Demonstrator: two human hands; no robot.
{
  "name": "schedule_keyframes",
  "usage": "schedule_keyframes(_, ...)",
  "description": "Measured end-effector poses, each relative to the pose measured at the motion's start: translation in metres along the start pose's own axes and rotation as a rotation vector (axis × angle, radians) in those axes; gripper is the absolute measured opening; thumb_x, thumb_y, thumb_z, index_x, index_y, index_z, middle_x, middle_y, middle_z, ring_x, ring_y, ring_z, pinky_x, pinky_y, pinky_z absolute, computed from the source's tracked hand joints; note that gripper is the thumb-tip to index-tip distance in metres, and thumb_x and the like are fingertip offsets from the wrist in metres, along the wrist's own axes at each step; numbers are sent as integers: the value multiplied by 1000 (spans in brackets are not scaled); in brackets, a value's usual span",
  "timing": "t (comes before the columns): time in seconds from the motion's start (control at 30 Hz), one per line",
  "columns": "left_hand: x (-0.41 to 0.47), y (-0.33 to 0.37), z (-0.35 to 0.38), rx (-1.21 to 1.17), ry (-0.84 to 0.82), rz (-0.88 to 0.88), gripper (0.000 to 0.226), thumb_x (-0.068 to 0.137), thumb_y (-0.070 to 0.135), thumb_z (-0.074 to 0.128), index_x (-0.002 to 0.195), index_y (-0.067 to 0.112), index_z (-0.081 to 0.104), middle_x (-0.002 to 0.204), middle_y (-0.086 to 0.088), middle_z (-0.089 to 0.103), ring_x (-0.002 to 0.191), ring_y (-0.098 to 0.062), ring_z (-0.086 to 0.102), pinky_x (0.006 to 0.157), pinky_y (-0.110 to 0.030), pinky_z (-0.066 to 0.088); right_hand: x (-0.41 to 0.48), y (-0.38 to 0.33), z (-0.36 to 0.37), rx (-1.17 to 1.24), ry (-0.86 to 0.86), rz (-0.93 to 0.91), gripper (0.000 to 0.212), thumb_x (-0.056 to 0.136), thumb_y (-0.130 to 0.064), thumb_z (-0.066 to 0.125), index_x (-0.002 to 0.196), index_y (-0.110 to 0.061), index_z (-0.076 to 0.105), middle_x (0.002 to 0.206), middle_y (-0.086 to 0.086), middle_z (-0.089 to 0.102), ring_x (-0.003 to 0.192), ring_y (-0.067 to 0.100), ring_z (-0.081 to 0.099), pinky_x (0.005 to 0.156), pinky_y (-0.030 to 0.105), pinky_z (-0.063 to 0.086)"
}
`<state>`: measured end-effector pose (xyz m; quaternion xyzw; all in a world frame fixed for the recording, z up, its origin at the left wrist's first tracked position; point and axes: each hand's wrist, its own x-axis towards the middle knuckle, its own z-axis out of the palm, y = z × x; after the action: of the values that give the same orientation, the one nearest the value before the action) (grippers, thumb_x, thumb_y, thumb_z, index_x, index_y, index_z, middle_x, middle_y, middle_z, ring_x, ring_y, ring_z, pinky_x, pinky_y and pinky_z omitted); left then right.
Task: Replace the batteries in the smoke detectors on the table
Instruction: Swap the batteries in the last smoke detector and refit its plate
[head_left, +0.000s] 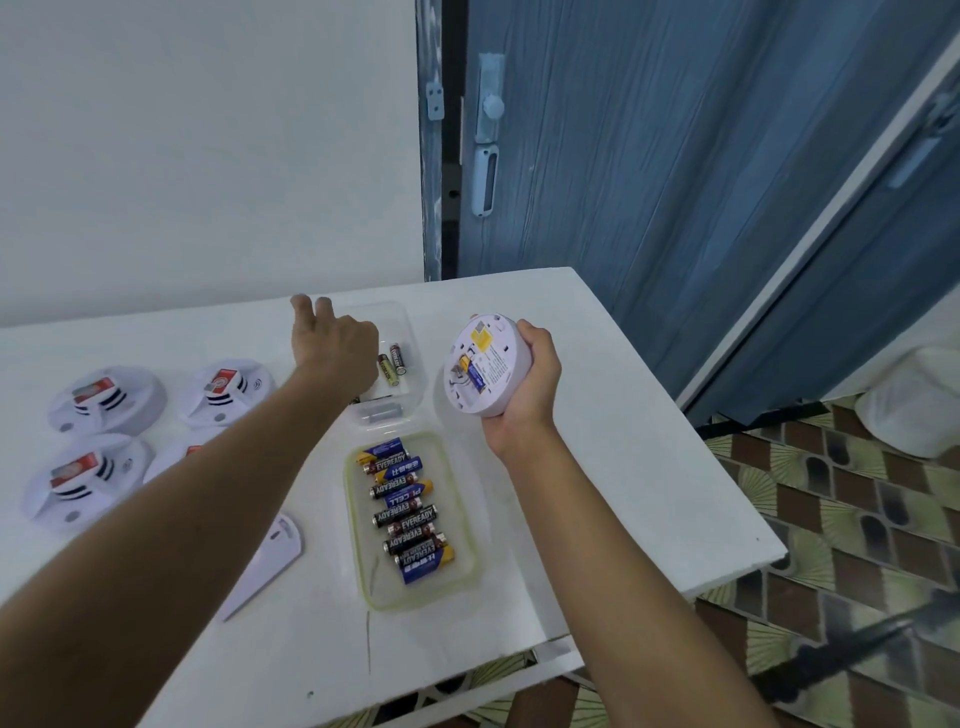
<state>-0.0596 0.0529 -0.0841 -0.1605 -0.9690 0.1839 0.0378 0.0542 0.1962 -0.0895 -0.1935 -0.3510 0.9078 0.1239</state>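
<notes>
**Left hand over the spent-cell tub, opened detector in the right**

At the left of the white table (623, 441), four smoke detectors (106, 400) sit face up in a cluster, one mostly hidden under the left forearm. A loose white cover plate (270, 561) lies nearer the person.

The left hand (335, 343) hovers at the near-left edge of a clear plastic tub (401, 312). Two fingertips are stretched forward and nothing shows in its grasp. A few old batteries (392, 364) lie inside the tub.

Just in front of the tub, on the person's side, a green-rimmed tray (415, 604) holds a row of fresh AA batteries (408, 514). They lie crosswise, with their long axes running roughly left to right.

Farther right, the right hand (530, 384) wraps its fingers round the rim of the opened smoke detector (485, 364), held above the table with its back tilted toward the left. One blue-and-yellow cell (475, 376) sits in the compartment.

The next pick probably falls to the free left hand. The tray lies behind it, toward the body and between the forearms, so the hand would draw back and pinch a cell across its short side.
</notes>
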Motion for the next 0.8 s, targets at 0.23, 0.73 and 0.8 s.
schedule_keyframes(0.23, 0, 7, 2, 12, -2, 28, 17, 83, 9, 47, 91, 23, 53, 97, 3, 63, 114, -27, 45, 107, -47, 20, 3, 2, 6, -13, 23, 3, 73, 72, -49, 56, 131, -6, 60, 109, 10, 64, 98, 27, 58, 71, 29, 50)
schedule_keyframes(0.73, -23, 4, -10, -272, 143, -54, 13, 82, 16, 46, 94, 15, 51, 71, -1, 54, 95, -27, 49, 93, -46, 26, -16, 8, 10, -10, -1, -1, 36, 90, -45, 49, 111, -18, 62, 104, 8, 63, 93, 23, 58, 67, 25, 48)
schedule_keyframes(0.8, -33, 2, -12, -420, 186, -60, 22, 85, 19, 46, 105, 17, 55, 79, -2, 63, 92, -27, 54, 89, -43, 24, -21, 10, 13, -12, 7, -3, 36, 91, -44, 48, 111, -18, 62, 104, 8, 63, 92, 22, 58, 67, 25, 48)
